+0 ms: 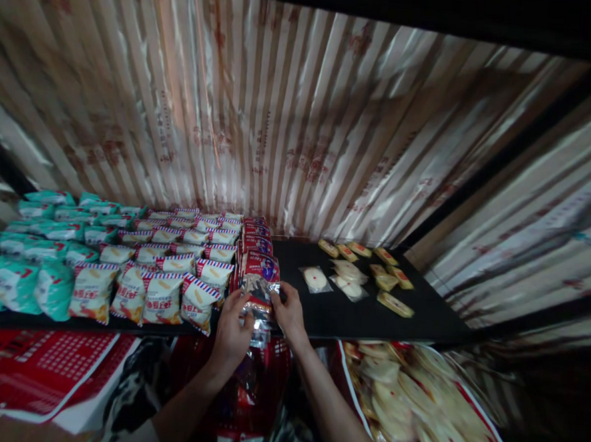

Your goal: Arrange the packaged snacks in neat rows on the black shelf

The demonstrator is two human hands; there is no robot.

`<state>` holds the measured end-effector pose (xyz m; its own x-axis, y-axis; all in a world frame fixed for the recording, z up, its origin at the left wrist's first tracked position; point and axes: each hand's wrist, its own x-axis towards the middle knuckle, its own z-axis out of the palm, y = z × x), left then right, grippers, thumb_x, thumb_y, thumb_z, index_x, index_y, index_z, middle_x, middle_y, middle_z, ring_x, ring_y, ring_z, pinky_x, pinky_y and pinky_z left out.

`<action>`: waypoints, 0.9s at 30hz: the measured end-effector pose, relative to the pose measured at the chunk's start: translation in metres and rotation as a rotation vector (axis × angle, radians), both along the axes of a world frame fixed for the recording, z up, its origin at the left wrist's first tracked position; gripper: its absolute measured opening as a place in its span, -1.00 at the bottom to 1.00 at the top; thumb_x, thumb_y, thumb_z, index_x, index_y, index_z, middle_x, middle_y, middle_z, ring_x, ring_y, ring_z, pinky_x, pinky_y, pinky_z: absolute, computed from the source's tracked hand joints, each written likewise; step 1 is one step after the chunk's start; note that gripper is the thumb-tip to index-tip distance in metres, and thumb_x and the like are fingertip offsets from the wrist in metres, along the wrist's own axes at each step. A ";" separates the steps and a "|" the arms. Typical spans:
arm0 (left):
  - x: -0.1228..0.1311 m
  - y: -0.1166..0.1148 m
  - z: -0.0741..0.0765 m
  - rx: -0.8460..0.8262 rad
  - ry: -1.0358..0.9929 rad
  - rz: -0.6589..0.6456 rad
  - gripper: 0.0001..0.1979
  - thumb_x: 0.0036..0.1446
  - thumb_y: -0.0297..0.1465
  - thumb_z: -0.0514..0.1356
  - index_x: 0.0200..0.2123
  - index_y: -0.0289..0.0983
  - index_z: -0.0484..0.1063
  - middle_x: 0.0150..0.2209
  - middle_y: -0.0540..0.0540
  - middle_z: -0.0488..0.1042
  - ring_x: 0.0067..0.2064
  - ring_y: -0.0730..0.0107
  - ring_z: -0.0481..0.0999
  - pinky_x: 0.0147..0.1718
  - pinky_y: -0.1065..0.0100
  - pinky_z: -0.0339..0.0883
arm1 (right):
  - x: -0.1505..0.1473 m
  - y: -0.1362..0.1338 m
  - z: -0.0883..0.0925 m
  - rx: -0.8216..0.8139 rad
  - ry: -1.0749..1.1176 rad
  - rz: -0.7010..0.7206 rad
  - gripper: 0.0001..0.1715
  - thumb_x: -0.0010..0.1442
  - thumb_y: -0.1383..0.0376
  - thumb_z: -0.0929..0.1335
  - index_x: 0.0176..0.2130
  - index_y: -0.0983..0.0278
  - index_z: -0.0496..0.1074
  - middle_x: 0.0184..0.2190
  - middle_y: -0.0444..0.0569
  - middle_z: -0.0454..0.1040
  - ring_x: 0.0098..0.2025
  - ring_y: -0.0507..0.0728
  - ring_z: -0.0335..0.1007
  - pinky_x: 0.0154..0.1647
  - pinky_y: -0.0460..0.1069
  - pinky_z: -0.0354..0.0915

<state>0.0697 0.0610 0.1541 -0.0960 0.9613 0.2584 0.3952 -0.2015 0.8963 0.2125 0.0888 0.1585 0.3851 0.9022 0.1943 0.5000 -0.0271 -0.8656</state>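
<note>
At the front edge of a black shelf (319,322), both of my hands grip a shiny silver snack packet (258,304). My left hand (233,330) has its fingers closed on the left side of it. On the opposite side my right hand (290,312) pinches the packet between thumb and fingers. Directly behind it runs a column of red and purple snack packets (261,267) standing front to back. Part of the held packet is covered by my fingers, and its print is too dim to read.
Left of the column stand rows of white chip bags (163,299) and teal bags (16,287). Round white packaged cakes (316,279) and small yellow packets (394,304) lie to the right. Below sit a bag of round packaged pieces (414,408) and a red-and-white bag (40,372).
</note>
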 end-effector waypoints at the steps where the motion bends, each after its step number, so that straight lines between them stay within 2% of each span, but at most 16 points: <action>1: -0.001 -0.001 0.000 -0.002 0.018 -0.002 -0.64 0.00 -0.48 0.07 -0.10 -0.31 0.45 0.03 -0.22 0.34 0.07 0.19 0.36 0.08 0.10 0.27 | -0.001 0.000 -0.001 0.001 -0.006 0.001 -0.65 0.04 0.17 0.30 -0.21 0.27 0.49 -0.19 0.05 0.47 -0.06 0.20 0.34 -0.01 0.06 0.26; 5: -0.001 -0.007 0.000 -0.009 0.080 0.002 -0.62 -0.01 -0.48 0.07 -0.08 -0.34 0.43 0.06 -0.26 0.31 0.10 0.13 0.33 0.11 0.06 0.21 | -0.005 0.001 -0.002 -0.025 0.002 -0.008 -0.61 0.02 0.18 0.29 -0.18 0.30 0.48 -0.11 0.08 0.45 -0.03 0.22 0.34 0.03 0.10 0.24; 11: 0.004 -0.014 -0.002 -0.062 0.084 -0.028 -0.55 0.04 -0.47 0.03 0.04 -0.39 0.32 0.16 -0.31 0.18 0.20 0.10 0.19 0.13 0.07 0.19 | -0.008 0.002 -0.001 -0.021 0.031 0.012 -0.58 0.03 0.18 0.29 -0.13 0.30 0.47 -0.12 0.08 0.48 -0.02 0.21 0.35 0.05 0.10 0.24; 16: 0.006 -0.017 -0.008 -0.008 0.178 -0.017 -0.50 0.05 -0.48 0.00 0.11 -0.35 0.24 0.24 -0.27 0.08 0.26 0.10 0.08 0.18 0.06 0.09 | -0.008 0.003 -0.005 -0.041 0.078 0.039 -0.47 0.04 0.17 0.28 0.00 0.33 0.39 -0.08 0.09 0.47 -0.03 0.21 0.37 0.04 0.10 0.25; 21: 0.004 -0.021 -0.013 0.047 0.258 -0.061 -0.44 0.07 -0.49 -0.01 0.19 -0.33 0.12 0.26 -0.29 0.01 0.28 0.07 0.01 0.15 0.01 0.11 | -0.006 0.006 -0.012 -0.042 0.150 0.032 -0.36 0.04 0.18 0.30 0.11 0.30 0.29 0.02 0.08 0.42 0.07 0.23 0.31 0.13 0.14 0.18; 24: 0.001 -0.024 -0.009 0.129 0.349 -0.073 -0.45 0.08 -0.49 -0.01 0.19 -0.31 0.12 0.29 -0.28 -0.06 0.30 0.04 -0.05 0.13 -0.02 0.13 | -0.006 0.006 -0.016 -0.038 0.186 0.049 -0.33 0.04 0.17 0.31 0.14 0.28 0.25 0.05 0.06 0.40 0.09 0.22 0.30 0.16 0.14 0.15; 27: 0.001 -0.023 0.005 0.239 0.453 -0.080 -0.52 0.10 -0.51 -0.02 0.13 -0.32 0.21 0.32 -0.26 -0.14 0.32 0.02 -0.14 0.15 -0.05 0.07 | -0.005 0.007 -0.019 -0.045 0.232 0.059 -0.32 0.05 0.10 0.32 0.14 0.27 0.26 0.05 0.04 0.40 0.10 0.21 0.28 0.17 0.13 0.14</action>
